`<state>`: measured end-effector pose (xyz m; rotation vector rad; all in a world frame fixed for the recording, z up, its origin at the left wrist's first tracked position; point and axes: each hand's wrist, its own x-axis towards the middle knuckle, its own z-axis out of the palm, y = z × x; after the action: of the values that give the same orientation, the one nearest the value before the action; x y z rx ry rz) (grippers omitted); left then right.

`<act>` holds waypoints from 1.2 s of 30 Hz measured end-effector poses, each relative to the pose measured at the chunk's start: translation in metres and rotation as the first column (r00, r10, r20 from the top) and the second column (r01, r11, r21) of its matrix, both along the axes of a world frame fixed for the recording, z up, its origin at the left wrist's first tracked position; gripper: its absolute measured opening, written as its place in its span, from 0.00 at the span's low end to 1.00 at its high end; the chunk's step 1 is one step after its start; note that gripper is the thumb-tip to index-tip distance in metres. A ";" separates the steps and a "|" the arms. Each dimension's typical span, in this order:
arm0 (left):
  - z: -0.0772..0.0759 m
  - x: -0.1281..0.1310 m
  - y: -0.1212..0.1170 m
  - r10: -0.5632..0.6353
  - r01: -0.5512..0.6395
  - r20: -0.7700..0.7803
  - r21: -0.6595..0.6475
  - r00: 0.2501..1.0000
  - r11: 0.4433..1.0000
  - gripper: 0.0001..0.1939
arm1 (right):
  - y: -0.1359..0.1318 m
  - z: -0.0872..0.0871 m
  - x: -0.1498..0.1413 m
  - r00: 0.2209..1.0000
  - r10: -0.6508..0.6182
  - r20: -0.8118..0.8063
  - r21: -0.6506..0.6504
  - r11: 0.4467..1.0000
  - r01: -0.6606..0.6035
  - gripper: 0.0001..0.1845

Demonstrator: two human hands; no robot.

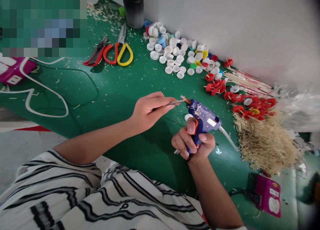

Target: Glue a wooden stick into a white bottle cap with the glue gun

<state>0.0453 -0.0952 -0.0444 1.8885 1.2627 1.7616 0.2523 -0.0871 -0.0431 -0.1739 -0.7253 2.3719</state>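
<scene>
Dozens of bottle caps (175,51), mostly white with a few blue, yellow and green, are heaped along the wall at the back of the green worktop (120,90). To their right lie red caps (257,105), several with short sticks through them, and a sheaf of thin wooden sticks (247,81). Nearer the person, a tangled heap of straw-coloured fibre (267,143) takes up the right side, with a purple socket box (268,196) below it. Scissors (121,40) with one red and one yellow handle lie beside red-handled pliers (97,52) at upper left; a white cable (47,116) loops across the left edge.

A dark cylinder (133,8) stands against the wall, its inside out of view. Crumpled clear plastic (295,110) lies behind the fibre; whether it holds anything cannot be told.

The right hand (195,140) is wrapped around the grip of a blue glue gun (203,118), held above the worktop, nozzle towards the left hand. Its trigger is orange, a small red light shows, pale shreds cling to the barrel, and a clear glue stick (228,138) juts from the rear. The left hand (152,110) pinches a thin greyish piece (175,102), its tip at the brown-stained nozzle; whether they touch is unclear.
</scene>
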 end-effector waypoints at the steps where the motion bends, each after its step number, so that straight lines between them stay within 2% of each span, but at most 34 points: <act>1: 0.000 0.001 0.000 -0.016 0.016 0.014 0.001 1.000 1.000 0.10 | 0.000 0.000 0.000 1.000 -0.001 -0.002 -0.001 1.000 0.001 0.09; 7: -0.001 0.001 0.002 -0.040 0.042 0.042 -0.029 0.998 0.999 0.10 | 0.000 0.002 0.000 1.000 -0.012 0.013 -0.013 1.000 0.012 0.07; 14: -0.003 -0.001 0.006 -0.007 0.012 0.054 -0.089 0.999 0.996 0.10 | 0.000 0.006 -0.001 0.988 -0.047 0.150 -0.035 0.998 0.053 0.10; 19: -0.002 -0.001 0.007 -0.005 0.016 0.089 -0.122 0.996 0.992 0.11 | 0.000 0.007 -0.001 0.992 -0.058 0.113 -0.035 0.997 0.063 0.08; 22: -0.004 -0.004 0.009 0.054 -0.034 0.144 -0.140 0.988 0.990 0.13 | -0.002 0.008 0.001 0.993 -0.036 0.114 -0.008 0.999 0.037 0.09; 25: -0.004 -0.008 0.010 0.131 -0.114 0.162 -0.113 0.978 0.987 0.13 | -0.005 0.011 0.002 0.991 -0.032 0.128 0.009 0.999 0.032 0.11; 28: -0.001 -0.008 0.008 0.145 -0.145 0.084 -0.013 0.986 0.989 0.12 | -0.005 0.014 0.002 0.985 -0.082 0.151 -0.003 0.997 0.083 0.11; 32: 0.001 -0.003 0.002 0.081 -0.071 -0.074 0.130 0.994 0.989 0.09 | -0.002 0.015 0.000 0.983 -0.129 0.133 0.007 0.992 0.129 0.09; 36: -0.001 -0.001 0.001 0.035 -0.022 -0.100 0.128 0.994 0.991 0.09 | -0.004 0.015 -0.001 0.975 -0.121 0.187 0.027 0.993 0.118 0.10</act>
<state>0.0441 -0.0947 -0.0452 2.0650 1.2450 1.8204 0.2511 -0.0910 -0.0278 -0.4286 -0.7982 2.2550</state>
